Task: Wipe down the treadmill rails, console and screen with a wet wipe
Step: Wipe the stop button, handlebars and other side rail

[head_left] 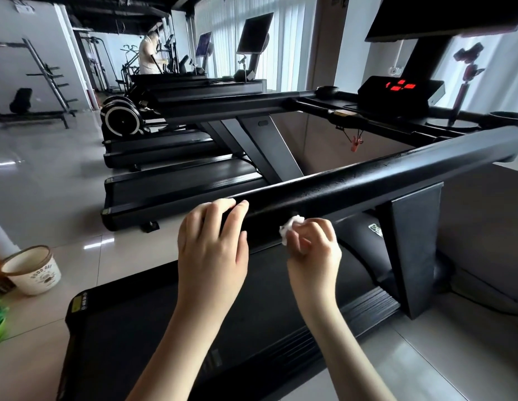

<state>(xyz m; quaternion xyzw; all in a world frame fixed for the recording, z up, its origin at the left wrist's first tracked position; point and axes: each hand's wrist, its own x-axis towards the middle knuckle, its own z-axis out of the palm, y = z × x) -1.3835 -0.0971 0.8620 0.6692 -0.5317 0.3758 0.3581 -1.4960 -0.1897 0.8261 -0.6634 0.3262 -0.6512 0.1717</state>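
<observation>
My left hand (212,244) curls its fingers over the rail (367,180), near its end. My right hand (312,247) pinches the balled wipe (291,228) at the rail's underside.

Location: indoor gym. Black treadmills (176,186) in a row on a glossy tiled floor (49,175); nearest console (396,94) shows red digits. Slanted rack (47,72) and wheeled exercise machine (121,120) beyond.
</observation>
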